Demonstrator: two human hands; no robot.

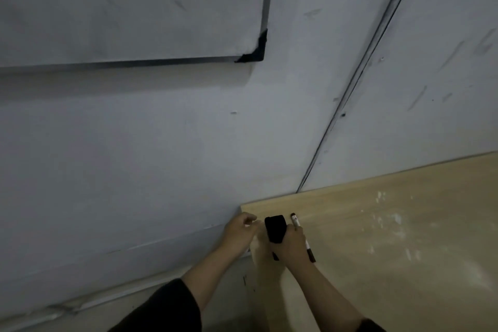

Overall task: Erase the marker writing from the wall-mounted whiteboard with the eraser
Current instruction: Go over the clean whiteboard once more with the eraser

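Note:
The whiteboard (pixel 129 8) hangs on the wall at the upper left, with a dark frame and black corner piece; only faint grey smudges show on it. Low in the view, my right hand (pixel 292 246) grips a black eraser (pixel 275 228) at the near left corner of a wooden table. A marker (pixel 296 222) with a dark cap lies on the table just right of that hand, partly hidden under it. My left hand (pixel 239 233) hovers beside the eraser at the table's corner, fingers loosely curled, holding nothing that I can see.
The light wooden table (pixel 404 224) fills the lower right, with white scuffs on its top. A grey wall (pixel 134 156) stands behind it, with a thin dark seam (pixel 350 94) running diagonally. A pale baseboard strip runs along the lower left.

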